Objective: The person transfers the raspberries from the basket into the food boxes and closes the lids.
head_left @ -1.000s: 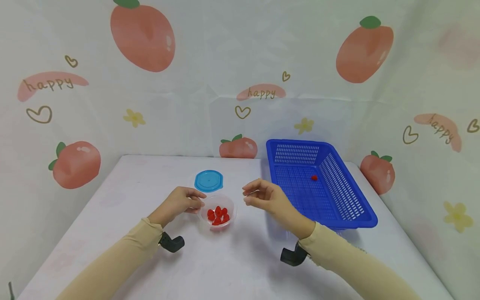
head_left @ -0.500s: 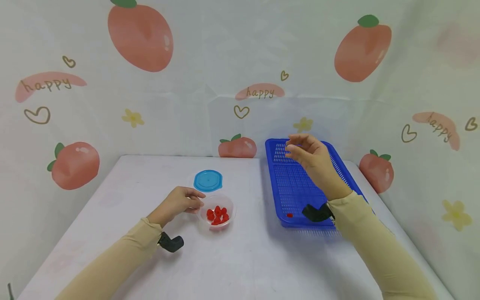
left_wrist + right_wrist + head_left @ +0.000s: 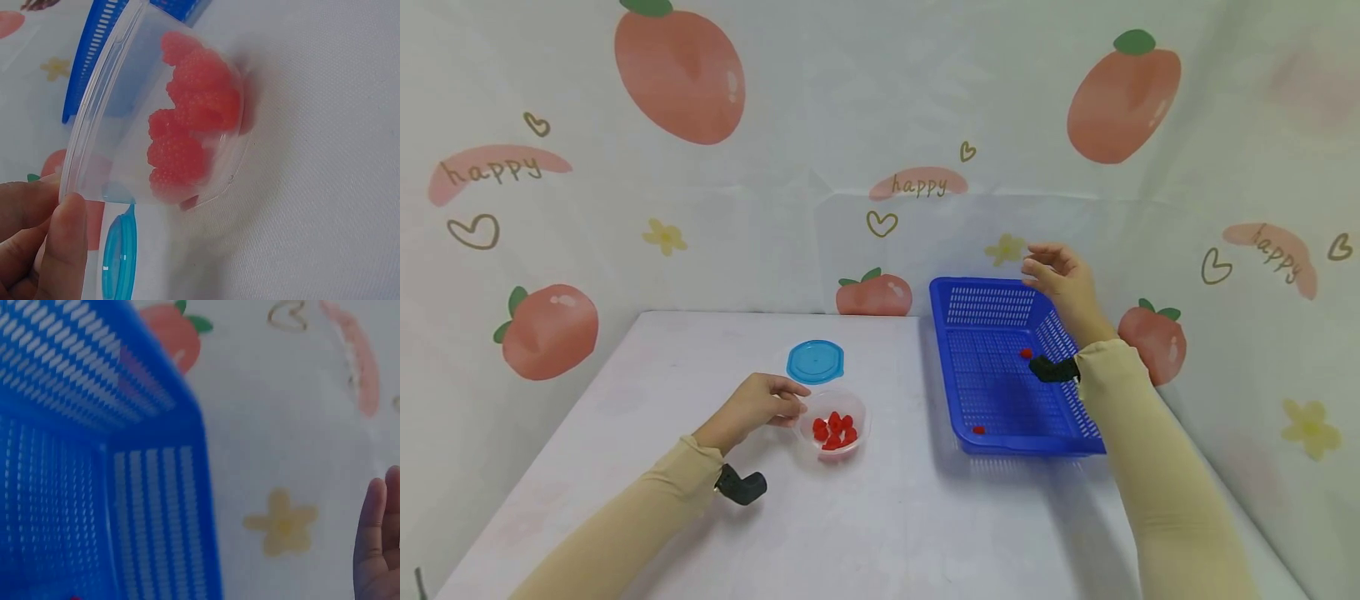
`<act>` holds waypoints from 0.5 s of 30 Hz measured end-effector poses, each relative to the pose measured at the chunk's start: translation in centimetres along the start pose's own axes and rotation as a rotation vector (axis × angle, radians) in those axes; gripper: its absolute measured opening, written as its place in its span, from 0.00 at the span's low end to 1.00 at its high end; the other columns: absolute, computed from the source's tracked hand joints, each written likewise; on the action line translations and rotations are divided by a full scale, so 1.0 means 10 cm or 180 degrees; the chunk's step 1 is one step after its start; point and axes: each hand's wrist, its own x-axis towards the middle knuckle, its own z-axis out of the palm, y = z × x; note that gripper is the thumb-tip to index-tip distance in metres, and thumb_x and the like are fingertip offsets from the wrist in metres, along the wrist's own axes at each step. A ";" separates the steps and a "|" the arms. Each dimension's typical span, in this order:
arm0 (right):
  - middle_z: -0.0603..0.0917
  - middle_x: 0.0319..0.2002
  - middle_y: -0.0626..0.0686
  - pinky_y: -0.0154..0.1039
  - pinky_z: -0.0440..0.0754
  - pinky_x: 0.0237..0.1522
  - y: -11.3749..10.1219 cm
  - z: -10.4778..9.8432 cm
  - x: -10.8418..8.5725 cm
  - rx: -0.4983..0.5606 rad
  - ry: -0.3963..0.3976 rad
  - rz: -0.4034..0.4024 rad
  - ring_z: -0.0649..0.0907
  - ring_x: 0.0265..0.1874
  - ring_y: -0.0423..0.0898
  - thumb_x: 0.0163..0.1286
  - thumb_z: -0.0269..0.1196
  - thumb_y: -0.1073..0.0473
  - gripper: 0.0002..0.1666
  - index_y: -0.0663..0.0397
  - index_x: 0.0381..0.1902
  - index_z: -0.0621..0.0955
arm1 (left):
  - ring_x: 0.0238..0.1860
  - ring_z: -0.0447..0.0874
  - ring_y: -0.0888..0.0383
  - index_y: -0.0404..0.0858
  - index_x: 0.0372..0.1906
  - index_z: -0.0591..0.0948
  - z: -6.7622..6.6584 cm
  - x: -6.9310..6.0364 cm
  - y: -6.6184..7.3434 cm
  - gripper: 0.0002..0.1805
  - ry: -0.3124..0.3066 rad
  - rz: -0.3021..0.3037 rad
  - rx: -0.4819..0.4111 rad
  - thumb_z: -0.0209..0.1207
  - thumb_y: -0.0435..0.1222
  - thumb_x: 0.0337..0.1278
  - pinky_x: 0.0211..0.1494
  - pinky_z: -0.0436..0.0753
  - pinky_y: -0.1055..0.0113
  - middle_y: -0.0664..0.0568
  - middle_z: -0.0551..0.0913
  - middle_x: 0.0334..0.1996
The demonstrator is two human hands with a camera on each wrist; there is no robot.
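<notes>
My left hand (image 3: 756, 410) pinches the rim of a clear plastic tub (image 3: 859, 407) between thumb and fingers. Several red raspberries (image 3: 178, 153) lie in the tub, seen through its wall in the left wrist view. High over the far right part of a blue slotted basket (image 3: 992, 367) is my right hand (image 3: 1069, 287), its fingers loosely bent and no object visible in them. Inside the basket sit one raspberry (image 3: 1026, 353) towards the back and another raspberry (image 3: 979, 431) by the near left corner. The right forearm covers part of the basket's right side.
Just behind the tub, a blue lid (image 3: 816, 362) lies flat on the white table (image 3: 700, 350). A printed fruit-pattern cloth (image 3: 775, 167) hangs behind the table and along its sides.
My right hand has travelled from beside the tub, rightward and up, over the basket to its far right. A raspberry now shows in the basket's near left corner. The left hand keeps its place.
</notes>
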 end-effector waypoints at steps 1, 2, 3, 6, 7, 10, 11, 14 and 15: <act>0.81 0.40 0.47 0.28 0.84 0.42 0.03 -0.05 0.02 -0.0053 0.0012 0.0082 0.82 0.40 0.38 0.68 0.61 0.65 0.10 0.50 0.46 0.80 | 0.32 0.82 0.57 0.31 0.52 0.81 0.00 0.00 0.00 0.17 0.0013 -0.0009 -0.0008 0.63 0.33 0.58 0.42 0.87 0.66 0.47 0.82 0.34; 0.81 0.40 0.46 0.28 0.84 0.42 0.06 -0.10 0.04 -0.0076 0.0026 0.0170 0.82 0.40 0.38 0.68 0.61 0.65 0.10 0.49 0.45 0.80 | 0.32 0.82 0.57 0.31 0.52 0.81 0.00 0.00 0.00 0.17 0.0014 -0.0003 -0.0004 0.63 0.33 0.58 0.42 0.87 0.66 0.47 0.82 0.34; 0.81 0.41 0.45 0.27 0.84 0.42 0.09 -0.15 0.06 -0.0150 0.0044 0.0254 0.82 0.40 0.37 0.68 0.61 0.64 0.09 0.48 0.45 0.79 | 0.32 0.82 0.57 0.31 0.52 0.81 0.00 0.00 0.00 0.17 0.0018 0.0000 -0.0003 0.63 0.33 0.58 0.42 0.87 0.66 0.47 0.82 0.34; 0.80 0.41 0.43 0.26 0.83 0.42 0.18 -0.31 0.09 -0.0317 0.0120 0.0499 0.81 0.41 0.36 0.69 0.60 0.62 0.08 0.46 0.45 0.78 | 0.32 0.82 0.57 0.31 0.52 0.81 0.01 0.01 -0.01 0.17 0.0037 0.0000 0.0028 0.63 0.34 0.58 0.42 0.87 0.66 0.47 0.82 0.35; 0.80 0.41 0.42 0.25 0.83 0.42 0.21 -0.36 0.08 -0.0379 0.0154 0.0569 0.81 0.41 0.36 0.69 0.60 0.61 0.08 0.45 0.45 0.78 | 0.32 0.82 0.57 0.32 0.52 0.81 0.01 0.01 -0.01 0.17 0.0042 -0.0008 0.0036 0.63 0.34 0.58 0.42 0.87 0.66 0.47 0.83 0.35; 0.78 0.43 0.41 0.25 0.82 0.43 0.29 -0.47 0.07 -0.0723 0.0175 0.0732 0.80 0.44 0.38 0.70 0.60 0.58 0.11 0.48 0.49 0.76 | 0.32 0.82 0.57 0.32 0.51 0.82 0.01 0.03 -0.01 0.17 0.0067 -0.0044 0.0050 0.64 0.34 0.58 0.41 0.87 0.66 0.47 0.83 0.35; 0.77 0.43 0.40 0.25 0.82 0.43 0.32 -0.49 0.06 -0.0867 0.0169 0.0784 0.80 0.45 0.38 0.70 0.60 0.57 0.14 0.50 0.52 0.76 | 0.32 0.82 0.57 0.32 0.52 0.81 0.01 0.03 -0.01 0.17 0.0065 -0.0046 0.0055 0.64 0.34 0.58 0.41 0.87 0.66 0.46 0.83 0.36; 0.74 0.45 0.40 0.25 0.82 0.46 0.42 -0.53 0.02 -0.1242 0.0082 0.1004 0.78 0.46 0.37 0.72 0.58 0.53 0.27 0.61 0.63 0.70 | 0.32 0.82 0.57 0.32 0.51 0.81 0.02 0.03 -0.01 0.17 0.0074 -0.0067 0.0049 0.64 0.34 0.58 0.41 0.87 0.66 0.46 0.83 0.36; 0.73 0.46 0.40 0.25 0.81 0.46 0.45 -0.53 0.01 -0.1313 0.0039 0.1083 0.78 0.46 0.36 0.72 0.57 0.52 0.30 0.64 0.65 0.68 | 0.32 0.82 0.57 0.32 0.51 0.81 0.02 0.03 0.00 0.17 0.0076 -0.0072 0.0046 0.64 0.34 0.57 0.41 0.87 0.66 0.46 0.83 0.36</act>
